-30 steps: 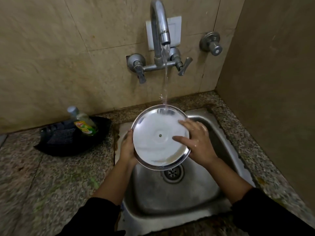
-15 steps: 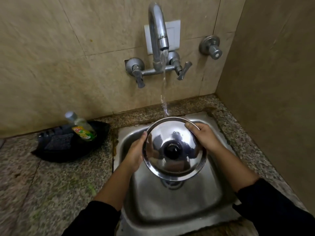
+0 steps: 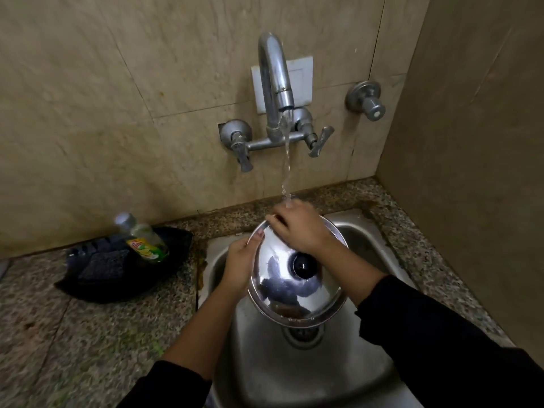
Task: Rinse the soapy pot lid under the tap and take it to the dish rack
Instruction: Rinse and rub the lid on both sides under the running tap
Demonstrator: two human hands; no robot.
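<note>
The round steel pot lid is held tilted over the steel sink, its domed top with the black knob facing me. My left hand grips its left rim. My right hand lies across the lid's upper part, fingers on the far rim. Water runs from the wall tap and the stream lands on my right hand at the lid's top edge. No dish rack is in view.
A black tray on the granite counter left of the sink holds a scrub pad and a green dish-soap bottle. A second valve is on the tiled wall. A side wall closes the right. The drain lies under the lid.
The lid was flipped from its flat underside to its knob side facing me. My right hand slid from the right rim up across the lid's top, under the stream.
</note>
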